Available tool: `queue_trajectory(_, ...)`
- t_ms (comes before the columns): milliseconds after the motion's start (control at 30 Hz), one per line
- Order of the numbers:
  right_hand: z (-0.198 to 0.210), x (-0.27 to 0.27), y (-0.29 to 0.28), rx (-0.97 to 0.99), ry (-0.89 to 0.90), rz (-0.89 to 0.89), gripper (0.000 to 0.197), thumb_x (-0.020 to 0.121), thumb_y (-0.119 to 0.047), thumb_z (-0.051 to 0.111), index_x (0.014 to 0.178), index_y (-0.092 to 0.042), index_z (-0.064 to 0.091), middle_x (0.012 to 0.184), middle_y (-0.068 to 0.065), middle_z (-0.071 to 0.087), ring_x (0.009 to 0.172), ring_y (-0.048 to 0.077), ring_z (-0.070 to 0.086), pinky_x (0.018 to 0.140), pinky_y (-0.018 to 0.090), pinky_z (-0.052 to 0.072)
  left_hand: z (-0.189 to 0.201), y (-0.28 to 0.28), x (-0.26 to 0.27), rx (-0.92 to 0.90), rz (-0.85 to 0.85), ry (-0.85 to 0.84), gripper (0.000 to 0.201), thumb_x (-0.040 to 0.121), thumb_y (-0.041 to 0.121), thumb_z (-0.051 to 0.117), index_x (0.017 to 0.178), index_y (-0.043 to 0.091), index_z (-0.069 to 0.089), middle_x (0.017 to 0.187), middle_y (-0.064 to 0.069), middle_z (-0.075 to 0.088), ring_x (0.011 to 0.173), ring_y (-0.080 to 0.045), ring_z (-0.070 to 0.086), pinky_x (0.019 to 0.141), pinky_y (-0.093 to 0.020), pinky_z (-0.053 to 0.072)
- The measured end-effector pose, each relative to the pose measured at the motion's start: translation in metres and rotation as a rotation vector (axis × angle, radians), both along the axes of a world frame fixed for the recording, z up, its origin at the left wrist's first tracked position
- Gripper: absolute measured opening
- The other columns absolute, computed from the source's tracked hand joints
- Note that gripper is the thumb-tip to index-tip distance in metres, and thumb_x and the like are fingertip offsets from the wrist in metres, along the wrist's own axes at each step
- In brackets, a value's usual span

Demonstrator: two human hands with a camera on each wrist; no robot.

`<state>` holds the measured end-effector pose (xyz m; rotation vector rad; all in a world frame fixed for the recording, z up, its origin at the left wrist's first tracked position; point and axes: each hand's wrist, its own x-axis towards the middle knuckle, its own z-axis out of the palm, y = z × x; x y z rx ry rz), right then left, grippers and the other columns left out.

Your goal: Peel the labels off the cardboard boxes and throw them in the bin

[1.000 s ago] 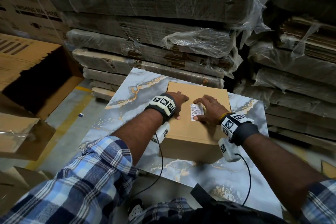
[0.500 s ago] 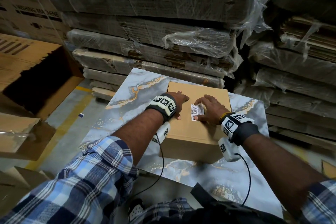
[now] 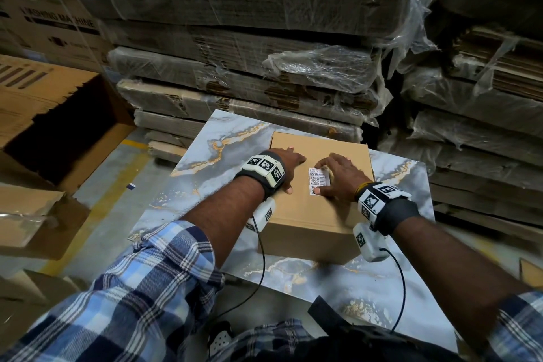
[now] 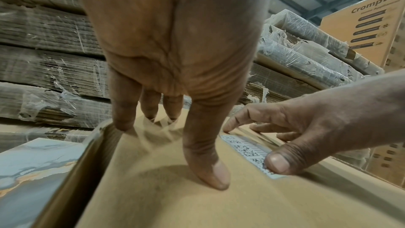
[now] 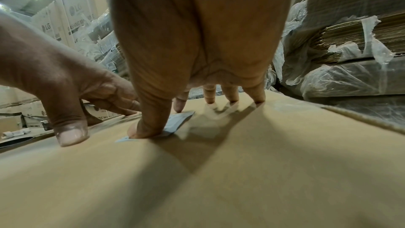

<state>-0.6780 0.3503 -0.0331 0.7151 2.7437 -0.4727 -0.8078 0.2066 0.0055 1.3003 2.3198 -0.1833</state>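
Box: a plain brown box [image 3: 311, 209] sits on a marbled slab [image 3: 211, 153], in front of wrapped stacks of flattened cardboard [image 3: 241, 79].
Label: a white label [image 3: 318, 180] with printed codes lies flat on the box top, near the middle.
Left hand: the left hand [image 3: 289, 166] rests just left of the label, fingers spread and straight, tips pressing the box top.
Right hand: the right hand [image 3: 342, 175] has its thumb on the label's near end and forefinger at the far end; other fingers spread on the cardboard.
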Motion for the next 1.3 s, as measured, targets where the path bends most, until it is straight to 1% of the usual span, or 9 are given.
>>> queue_trajectory(100, -0.0007, 0.0003, 0.0000, 0.005, 0.002, -0.006, 0.071, 0.079, -0.049, 0.078, 0.139, -0.038, 0.040, 0.165, 0.003, 0.013, 0.151, 0.030, 0.015, 0.118, 0.059, 0.023, -0.0007, -0.0007, -0.0005, 0.003, -0.003, -0.004, 0.106, 0.074, 0.028, 0.086, 0.157, 0.029, 0.021, 0.166, -0.008, 0.008, 0.142, -0.033, 0.037, 0.108, -0.040, 0.038)
queue_trajectory(233, -0.0020, -0.0005, 0.0009, -0.011, 0.005, -0.014, 0.057, 0.078, -0.049, 0.079, 0.123, -0.038, 0.047, 0.164, 0.001, 0.015, 0.150, 0.031, 0.017, 0.117, 0.060, 0.024, -0.0016, -0.0008, 0.0002, 0.003, -0.001, -0.003, 0.106, 0.073, 0.028, 0.087, 0.156, 0.029, 0.021, 0.166, -0.008, 0.008, 0.141, -0.033, 0.038, 0.107, -0.040, 0.039)
queue_trajectory(400, -0.0035, -0.0007, 0.0021, -0.004, -0.004, -0.001, 0.071, 0.078, -0.050, 0.078, 0.137, -0.041, 0.040, 0.165, 0.002, 0.013, 0.151, 0.030, 0.014, 0.117, 0.061, 0.023, -0.0015, -0.0011, 0.0002, 0.004, 0.000, 0.000, 0.106, 0.073, 0.028, 0.087, 0.157, 0.029, 0.021, 0.166, -0.008, 0.009, 0.142, -0.033, 0.037, 0.109, -0.041, 0.037)
queue_trajectory(567, -0.0032, -0.0008, 0.0019, -0.012, 0.004, -0.001, 0.056, 0.077, -0.051, 0.078, 0.122, -0.042, 0.045, 0.163, 0.001, 0.016, 0.150, 0.032, 0.017, 0.116, 0.061, 0.025, -0.0009, -0.0006, 0.0005, 0.000, -0.002, 0.003, 0.106, 0.074, 0.028, 0.087, 0.156, 0.029, 0.021, 0.166, -0.009, 0.008, 0.142, -0.033, 0.038, 0.108, -0.040, 0.038)
queue_trajectory(733, 0.0001, 0.0007, -0.0002, -0.004, -0.007, -0.004, 0.070, 0.080, -0.049, 0.077, 0.138, -0.040, 0.040, 0.165, 0.002, 0.011, 0.151, 0.030, 0.013, 0.118, 0.060, 0.021, 0.0008, -0.0009, 0.0010, -0.003, -0.006, -0.002, 0.105, 0.075, 0.028, 0.086, 0.157, 0.029, 0.021, 0.166, -0.008, 0.008, 0.142, -0.032, 0.037, 0.108, -0.039, 0.037)
queue_trajectory(867, 0.0027, 0.0005, -0.0020, -0.008, -0.006, -0.012, 0.062, 0.080, -0.048, 0.077, 0.131, -0.037, 0.045, 0.165, 0.003, 0.012, 0.151, 0.030, 0.013, 0.118, 0.059, 0.021, 0.0026, -0.0004, 0.0018, -0.009, -0.003, -0.004, 0.105, 0.075, 0.028, 0.086, 0.157, 0.028, 0.021, 0.166, -0.008, 0.007, 0.142, -0.033, 0.036, 0.109, -0.039, 0.037)
queue_trajectory(1033, 0.0017, 0.0016, -0.0012, 0.003, -0.008, 0.002, 0.070, 0.081, -0.049, 0.076, 0.140, -0.038, 0.040, 0.165, 0.003, 0.012, 0.152, 0.030, 0.012, 0.118, 0.059, 0.021, 0.0039, -0.0011, 0.0024, 0.000, 0.004, -0.006, 0.104, 0.075, 0.028, 0.086, 0.157, 0.028, 0.021, 0.166, -0.007, 0.008, 0.142, -0.032, 0.037, 0.109, -0.038, 0.037)
queue_trajectory(1167, 0.0011, 0.0010, -0.0011, -0.002, -0.004, -0.006, 0.059, 0.081, -0.048, 0.077, 0.130, -0.036, 0.046, 0.165, 0.002, 0.012, 0.152, 0.031, 0.012, 0.118, 0.060, 0.021, 0.0032, -0.0011, 0.0026, -0.003, 0.004, -0.009, 0.105, 0.075, 0.028, 0.086, 0.157, 0.028, 0.021, 0.166, -0.008, 0.007, 0.143, -0.032, 0.036, 0.109, -0.038, 0.037)
queue_trajectory(1300, -0.0017, 0.0006, 0.0006, -0.005, -0.007, 0.002, 0.068, 0.081, -0.050, 0.076, 0.138, -0.039, 0.040, 0.166, 0.002, 0.010, 0.152, 0.031, 0.010, 0.117, 0.062, 0.021, 0.0040, -0.0009, 0.0029, -0.004, 0.004, -0.005, 0.105, 0.075, 0.028, 0.086, 0.157, 0.028, 0.021, 0.166, -0.007, 0.007, 0.142, -0.032, 0.036, 0.109, -0.040, 0.037)
